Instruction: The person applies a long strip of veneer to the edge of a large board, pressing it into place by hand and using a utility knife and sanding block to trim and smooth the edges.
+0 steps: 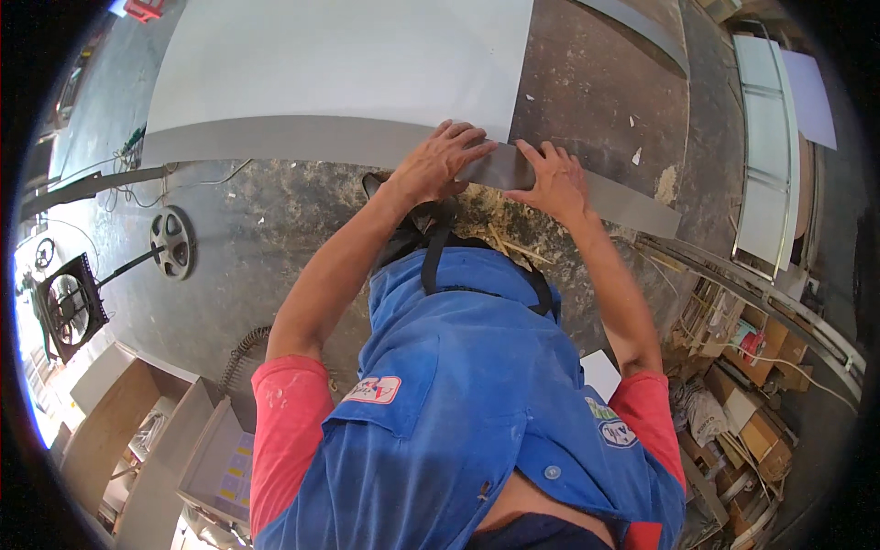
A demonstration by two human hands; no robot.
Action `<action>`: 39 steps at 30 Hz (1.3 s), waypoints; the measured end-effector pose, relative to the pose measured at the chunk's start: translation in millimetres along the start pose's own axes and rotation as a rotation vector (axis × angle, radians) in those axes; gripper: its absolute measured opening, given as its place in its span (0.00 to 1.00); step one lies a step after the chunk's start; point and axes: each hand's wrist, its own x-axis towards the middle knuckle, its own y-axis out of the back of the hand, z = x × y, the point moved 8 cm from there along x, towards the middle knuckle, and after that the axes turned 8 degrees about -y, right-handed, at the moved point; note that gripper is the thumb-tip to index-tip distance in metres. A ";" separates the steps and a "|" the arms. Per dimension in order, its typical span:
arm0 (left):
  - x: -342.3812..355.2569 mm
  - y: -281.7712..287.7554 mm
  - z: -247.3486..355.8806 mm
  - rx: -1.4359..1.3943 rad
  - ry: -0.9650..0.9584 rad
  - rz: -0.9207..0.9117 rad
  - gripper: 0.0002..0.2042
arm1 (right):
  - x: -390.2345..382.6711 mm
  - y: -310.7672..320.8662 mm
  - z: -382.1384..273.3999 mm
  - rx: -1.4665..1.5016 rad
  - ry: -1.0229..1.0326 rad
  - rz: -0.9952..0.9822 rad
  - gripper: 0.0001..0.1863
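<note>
A long grey strip (275, 137) lies along the near edge of the worktable, beside a large white panel (348, 60). My left hand (442, 163) grips the strip near the panel's right corner, its fingers laid across the strip and its thumb at the near edge. Just to the right, my right hand (555, 181) holds the same strip across its width, with fingertips at the far edge and thumb at the near one. A short stretch of strip shows between the two hands. Whether the strip touches the panel under my left hand is hidden.
Brown tabletop (596, 101) with white scraps lies right of the panel, near another grey strip (642, 32). A black fan (69, 307) with a round base stands left. Open cabinet boxes (151, 431) are lower left; wood offcuts and cartons (747, 422) lie right, by a framed panel (765, 156).
</note>
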 end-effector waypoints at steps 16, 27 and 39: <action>17.6 0.2 14.4 -0.012 0.014 0.051 0.47 | 1.2 -5.1 3.0 0.049 -0.020 -0.028 0.48; 14.3 -0.2 13.1 -0.045 0.037 0.056 0.46 | -3.1 -9.1 -1.7 0.068 0.008 0.055 0.52; 13.6 -1.6 13.8 -0.036 0.049 0.033 0.48 | -4.0 -15.0 -13.6 0.223 0.128 0.214 0.47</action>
